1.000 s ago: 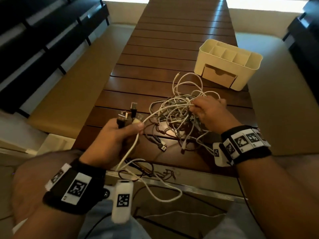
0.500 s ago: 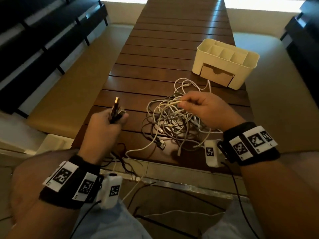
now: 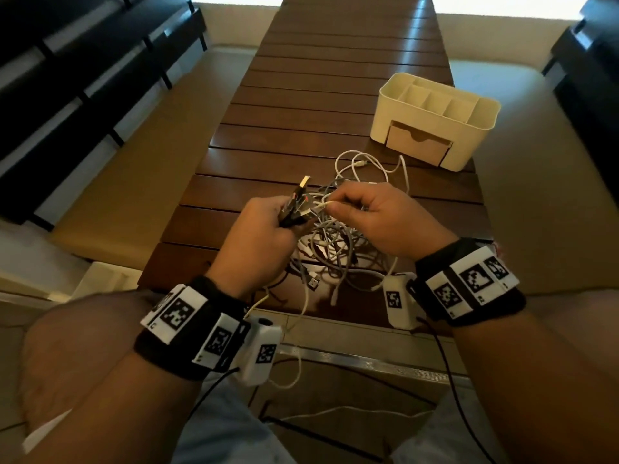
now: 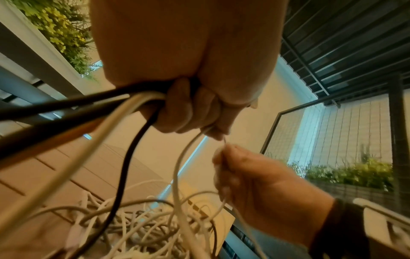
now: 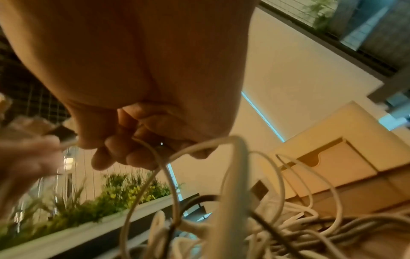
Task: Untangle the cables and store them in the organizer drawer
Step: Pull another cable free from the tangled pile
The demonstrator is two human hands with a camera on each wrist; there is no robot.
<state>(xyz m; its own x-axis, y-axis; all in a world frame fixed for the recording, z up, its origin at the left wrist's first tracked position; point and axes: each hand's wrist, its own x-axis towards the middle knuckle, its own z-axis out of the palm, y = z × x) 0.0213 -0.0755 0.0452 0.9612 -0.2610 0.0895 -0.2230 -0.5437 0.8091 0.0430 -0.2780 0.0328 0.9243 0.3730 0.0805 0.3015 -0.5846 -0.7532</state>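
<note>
A tangle of white, grey and black cables (image 3: pixel 338 249) lies on the near end of the slatted wooden table (image 3: pixel 301 105). My left hand (image 3: pixel 264 229) grips a bunch of cable ends, their USB plugs (image 3: pixel 298 202) sticking up out of the fist; black and white cords (image 4: pixel 124 105) run from it. Just to its right, my right hand (image 3: pixel 375 219) pinches the end of a thin white cable (image 3: pixel 323 205) and holds it against the bunch. The cream organizer (image 3: pixel 435 118) stands beyond the tangle at the right, its drawer (image 3: pixel 417 145) closed.
Cushioned benches (image 3: pixel 140 155) run along both sides of the table. Loose cords (image 3: pixel 294 380) hang over the table's near edge toward my lap. Dark slatted furniture (image 3: pixel 67 61) stands at the far left, and more at the far right.
My left hand has swung right with its bunch of plugs, up to my right hand. My right hand has lifted a white cable end out of the tangle and brought it to the bunch.
</note>
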